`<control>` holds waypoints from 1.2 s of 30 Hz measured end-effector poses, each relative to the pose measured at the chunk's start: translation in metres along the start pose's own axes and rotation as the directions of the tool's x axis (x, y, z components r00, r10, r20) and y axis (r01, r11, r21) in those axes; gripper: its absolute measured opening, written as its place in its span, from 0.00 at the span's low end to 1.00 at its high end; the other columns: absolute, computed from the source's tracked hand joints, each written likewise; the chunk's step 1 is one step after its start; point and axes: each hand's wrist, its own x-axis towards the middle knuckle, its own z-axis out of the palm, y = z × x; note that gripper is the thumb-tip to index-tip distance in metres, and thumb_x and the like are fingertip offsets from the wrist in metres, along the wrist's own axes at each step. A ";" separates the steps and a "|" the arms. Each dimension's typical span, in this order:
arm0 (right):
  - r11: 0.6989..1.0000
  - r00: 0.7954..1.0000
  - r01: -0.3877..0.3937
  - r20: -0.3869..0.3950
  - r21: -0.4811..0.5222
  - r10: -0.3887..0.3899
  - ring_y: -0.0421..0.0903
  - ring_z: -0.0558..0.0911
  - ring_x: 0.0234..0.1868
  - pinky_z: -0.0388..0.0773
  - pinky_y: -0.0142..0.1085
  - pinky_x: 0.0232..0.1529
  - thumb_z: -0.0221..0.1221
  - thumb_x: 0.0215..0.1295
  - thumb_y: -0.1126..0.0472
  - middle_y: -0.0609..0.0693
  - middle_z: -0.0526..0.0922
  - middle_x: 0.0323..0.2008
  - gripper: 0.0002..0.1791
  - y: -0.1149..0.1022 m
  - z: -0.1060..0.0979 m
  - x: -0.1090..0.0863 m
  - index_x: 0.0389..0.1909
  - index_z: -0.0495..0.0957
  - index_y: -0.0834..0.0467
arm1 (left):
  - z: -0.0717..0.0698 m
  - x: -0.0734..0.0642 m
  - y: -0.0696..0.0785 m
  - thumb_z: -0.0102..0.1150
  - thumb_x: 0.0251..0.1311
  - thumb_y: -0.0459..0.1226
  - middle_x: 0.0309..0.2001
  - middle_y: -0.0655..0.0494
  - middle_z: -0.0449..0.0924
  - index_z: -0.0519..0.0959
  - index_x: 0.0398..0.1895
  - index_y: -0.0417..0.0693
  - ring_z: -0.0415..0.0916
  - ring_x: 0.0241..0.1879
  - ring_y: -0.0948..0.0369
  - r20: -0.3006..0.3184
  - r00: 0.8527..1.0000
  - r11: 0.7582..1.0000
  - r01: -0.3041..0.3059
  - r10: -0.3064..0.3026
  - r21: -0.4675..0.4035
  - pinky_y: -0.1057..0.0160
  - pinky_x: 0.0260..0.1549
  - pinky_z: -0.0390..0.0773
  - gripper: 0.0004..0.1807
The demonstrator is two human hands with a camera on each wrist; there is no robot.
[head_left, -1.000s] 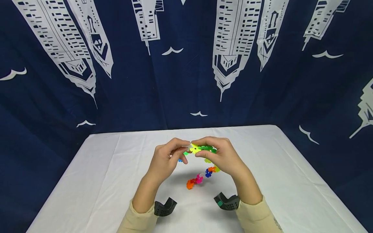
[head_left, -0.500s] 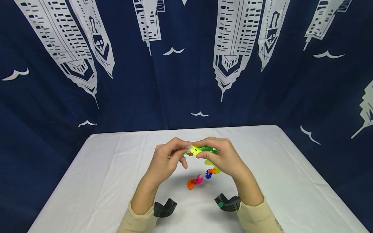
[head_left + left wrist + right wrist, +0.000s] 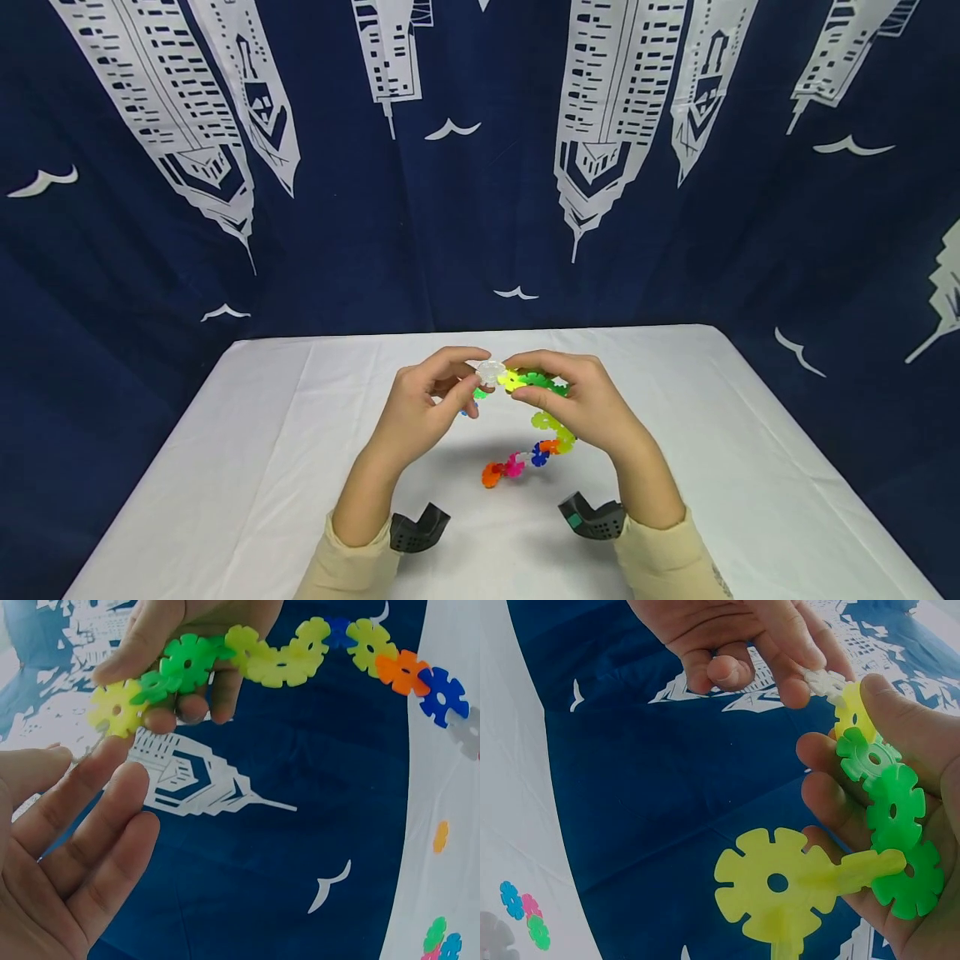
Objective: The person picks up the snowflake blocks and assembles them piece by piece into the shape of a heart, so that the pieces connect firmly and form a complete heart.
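Fingertips of my left hand (image 3: 427, 408) pinch a clear white snowflake disc (image 3: 491, 373). This disc meets the yellow end disc (image 3: 118, 709) of a chain of notched plastic discs; how deep their slots engage I cannot tell. My right hand (image 3: 585, 404) grips the chain near that end, thumb on the yellow disc, with green discs (image 3: 894, 808) lying along its fingers. From there the chain hangs in a curve through yellow-green discs (image 3: 774, 883), an orange disc (image 3: 403, 673) and a blue disc (image 3: 442, 697). Its far end, in the head view, is an orange disc (image 3: 491, 475).
On the white-covered table (image 3: 247, 467) lie a few loose discs: a blue one (image 3: 511, 900), a pink one (image 3: 531, 905) and a green one (image 3: 538, 932) close together. A dark blue printed curtain (image 3: 450, 208) stands behind the table. Black wrist mounts (image 3: 420, 529) sit at both wrists.
The clear disc, mostly hidden by fingers before, now shows between my hands. My left fingertips have moved slightly up, and my right hand a little to the right with the chain.
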 end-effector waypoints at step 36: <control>0.997 0.997 0.040 -0.056 -0.072 -0.045 0.41 0.85 0.48 0.84 0.32 0.47 0.69 0.60 0.64 0.47 0.86 0.52 0.22 0.001 0.004 0.001 0.56 0.81 0.53 | 0.008 -0.003 -0.045 0.59 0.68 0.33 0.35 0.51 0.88 0.82 0.46 0.48 0.84 0.28 0.55 -0.147 0.948 0.958 0.287 -0.282 0.012 0.65 0.31 0.84 0.07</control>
